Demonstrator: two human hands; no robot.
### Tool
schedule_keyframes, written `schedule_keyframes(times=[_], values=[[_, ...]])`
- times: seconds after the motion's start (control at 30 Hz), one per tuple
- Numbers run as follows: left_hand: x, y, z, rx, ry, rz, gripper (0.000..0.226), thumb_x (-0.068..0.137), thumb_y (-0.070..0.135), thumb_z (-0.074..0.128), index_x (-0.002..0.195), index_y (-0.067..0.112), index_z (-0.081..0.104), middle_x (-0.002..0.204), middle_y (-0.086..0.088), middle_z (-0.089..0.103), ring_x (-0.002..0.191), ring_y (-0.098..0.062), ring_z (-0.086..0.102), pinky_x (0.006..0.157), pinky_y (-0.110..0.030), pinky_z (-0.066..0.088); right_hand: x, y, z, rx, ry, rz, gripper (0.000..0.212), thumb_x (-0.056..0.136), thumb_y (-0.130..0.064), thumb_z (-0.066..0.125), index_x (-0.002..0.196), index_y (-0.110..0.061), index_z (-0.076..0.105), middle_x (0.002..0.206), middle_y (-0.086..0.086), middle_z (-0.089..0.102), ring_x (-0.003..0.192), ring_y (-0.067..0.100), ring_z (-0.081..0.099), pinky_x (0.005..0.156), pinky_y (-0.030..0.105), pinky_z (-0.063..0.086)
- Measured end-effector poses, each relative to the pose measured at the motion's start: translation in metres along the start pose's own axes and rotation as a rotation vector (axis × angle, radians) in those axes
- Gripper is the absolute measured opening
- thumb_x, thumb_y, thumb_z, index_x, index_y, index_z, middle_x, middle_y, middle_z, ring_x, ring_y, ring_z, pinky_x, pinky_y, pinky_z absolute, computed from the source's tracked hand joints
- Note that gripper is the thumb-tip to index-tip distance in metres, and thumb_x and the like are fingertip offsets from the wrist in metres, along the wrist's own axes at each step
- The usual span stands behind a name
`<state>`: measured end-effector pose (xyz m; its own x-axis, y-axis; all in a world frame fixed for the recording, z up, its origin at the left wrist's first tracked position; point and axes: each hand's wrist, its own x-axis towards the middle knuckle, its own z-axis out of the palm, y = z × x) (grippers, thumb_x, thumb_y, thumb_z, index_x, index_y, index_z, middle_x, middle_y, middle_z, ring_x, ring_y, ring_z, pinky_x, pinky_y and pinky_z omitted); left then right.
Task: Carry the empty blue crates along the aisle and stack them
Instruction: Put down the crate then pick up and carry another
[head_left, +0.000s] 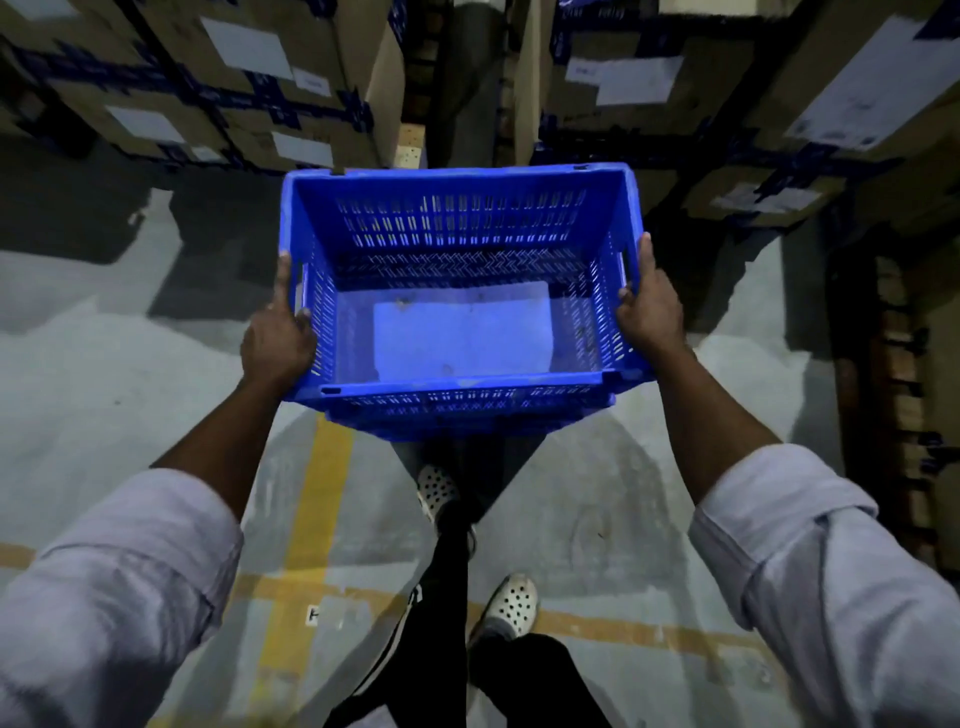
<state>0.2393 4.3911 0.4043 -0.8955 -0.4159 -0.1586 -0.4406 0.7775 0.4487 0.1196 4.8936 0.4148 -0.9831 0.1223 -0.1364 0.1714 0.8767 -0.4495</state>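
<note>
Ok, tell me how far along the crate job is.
No finished stack shows. In hand: the left hand and right hand grip the blue crate by its sides, carried over the aisle floor between cardboard boxes. Left: walking on and stacking it.

We see a bright blue crate (462, 223) with slotted walls, yellow lines (318, 499) on the grey floor (93, 374), white shoes (511, 605) with dark holes, and brown boxes (156, 36) with dark blue tape (291, 111).
</note>
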Motion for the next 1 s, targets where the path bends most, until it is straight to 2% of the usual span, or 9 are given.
schedule_keyframes(times=[0.13,0.27,0.53,0.6,0.77,1.0], values=[[-0.003,0.007,-0.004,-0.006,-0.022,-0.032,0.086,0.117,0.026,0.051,0.180,0.053,-0.001,0.126,-0.046,0.068,0.110,-0.063,0.069,0.090,-0.061,0.053,-0.019,0.008,-0.001,0.001,0.004,0.006,0.099,0.104,-0.027,0.064,0.173,-0.048,-0.003,0.152,0.016,0.055,0.125,0.042,0.064,0.103,0.060,0.053],[0.002,0.013,-0.010,-0.003,-0.065,-0.014,0.088,0.117,0.023,0.054,0.180,0.052,-0.001,0.129,-0.045,0.067,0.114,-0.061,0.069,0.091,-0.059,0.053,-0.030,0.012,-0.002,-0.013,0.019,0.026,0.100,0.103,-0.024,0.065,0.173,-0.047,-0.002,0.150,0.015,0.057,0.124,0.042,0.066,0.102,0.060,0.054],[-0.003,0.010,-0.002,-0.023,-0.021,0.015,0.084,0.117,0.025,0.052,0.180,0.051,0.003,0.129,-0.043,0.069,0.112,-0.063,0.069,0.094,-0.063,0.054,-0.031,0.006,-0.004,-0.074,0.047,0.050,0.109,0.098,-0.025,0.075,0.174,-0.044,0.000,0.142,0.018,0.061,0.119,0.043,0.068,0.097,0.059,0.057],[-0.003,0.010,0.000,-0.031,-0.004,0.015,0.085,0.116,0.024,0.053,0.180,0.053,0.005,0.124,-0.042,0.070,0.108,-0.062,0.069,0.093,-0.063,0.054,-0.031,0.007,-0.005,-0.065,0.060,0.038,0.110,0.096,-0.025,0.077,0.174,-0.044,0.002,0.140,0.017,0.063,0.118,0.042,0.069,0.096,0.059,0.059],[-0.001,0.014,-0.006,-0.064,-0.010,0.021,0.086,0.113,0.018,0.055,0.181,0.048,0.011,0.114,-0.042,0.071,0.101,-0.061,0.069,0.090,-0.059,0.053,-0.046,0.006,0.002,-0.087,0.147,0.058,0.099,0.102,-0.025,0.070,0.175,-0.042,0.004,0.131,0.016,0.063,0.108,0.038,0.069,0.086,0.053,0.058],[0.014,0.022,-0.008,-0.067,-0.053,0.002,0.088,0.114,0.019,0.055,0.179,0.053,0.005,0.117,-0.040,0.071,0.101,-0.059,0.070,0.091,-0.061,0.055,-0.029,0.003,-0.007,-0.064,0.083,0.061,0.107,0.094,-0.018,0.073,0.174,-0.044,0.006,0.136,0.015,0.064,0.113,0.038,0.071,0.092,0.054,0.060]])
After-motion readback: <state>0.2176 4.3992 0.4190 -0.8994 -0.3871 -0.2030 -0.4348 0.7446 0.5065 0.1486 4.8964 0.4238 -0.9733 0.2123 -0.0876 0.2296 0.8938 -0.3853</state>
